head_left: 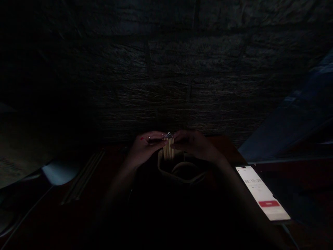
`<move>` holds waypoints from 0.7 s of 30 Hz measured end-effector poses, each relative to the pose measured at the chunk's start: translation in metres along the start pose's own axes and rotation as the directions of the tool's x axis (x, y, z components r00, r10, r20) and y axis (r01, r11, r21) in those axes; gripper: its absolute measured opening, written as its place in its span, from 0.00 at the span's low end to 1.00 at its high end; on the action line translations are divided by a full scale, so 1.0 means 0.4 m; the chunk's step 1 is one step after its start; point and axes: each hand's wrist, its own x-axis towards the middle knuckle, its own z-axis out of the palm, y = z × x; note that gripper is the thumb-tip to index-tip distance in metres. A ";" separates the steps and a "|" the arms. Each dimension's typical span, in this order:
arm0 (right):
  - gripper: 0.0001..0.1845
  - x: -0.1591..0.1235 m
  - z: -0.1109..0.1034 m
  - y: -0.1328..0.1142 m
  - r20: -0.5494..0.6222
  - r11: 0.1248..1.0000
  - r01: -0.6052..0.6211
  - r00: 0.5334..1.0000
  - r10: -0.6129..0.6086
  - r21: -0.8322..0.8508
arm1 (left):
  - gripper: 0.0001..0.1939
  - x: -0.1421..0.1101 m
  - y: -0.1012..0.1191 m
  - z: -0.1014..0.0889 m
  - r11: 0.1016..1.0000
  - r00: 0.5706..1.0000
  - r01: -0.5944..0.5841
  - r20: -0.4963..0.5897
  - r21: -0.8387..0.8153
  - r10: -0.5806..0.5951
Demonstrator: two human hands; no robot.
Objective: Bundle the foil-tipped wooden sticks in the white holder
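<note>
In dim light, my left hand [145, 147] and my right hand [194, 144] grip a bundle of thin yellowish sticks [169, 149] from both sides. The sticks stand upright and close together, with shiny, dark-and-silver tops. Fingers of both hands are closed around the upper part of the bundle. Its lower end reaches over or into an angular, open container [179, 178]; which of the two is too dark to tell. A rounded shape shows within that container's rim.
Several long, slender sticks [84, 177] lie on the dark reddish table [49, 222] at left. Beside them is a pale rounded object [61, 172] with a cord. A lit phone [262, 192] with a cable lies at right. Behind rises a stone-textured wall [166, 69].
</note>
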 end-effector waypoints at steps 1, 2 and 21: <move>0.08 0.000 0.000 0.000 -0.004 1.000 0.001 1.000 -0.001 0.000 | 0.14 0.000 0.000 0.000 1.000 1.000 -0.002 0.002 0.007 0.002; 0.09 0.000 0.001 0.000 -0.010 1.000 0.004 1.000 -0.004 0.000 | 0.14 0.000 0.000 -0.001 1.000 1.000 -0.006 0.007 0.012 0.005; 0.08 0.000 0.003 0.007 -0.023 0.999 0.018 1.000 -0.020 -0.051 | 0.13 0.001 -0.011 0.006 0.999 1.000 0.014 0.013 0.046 -0.015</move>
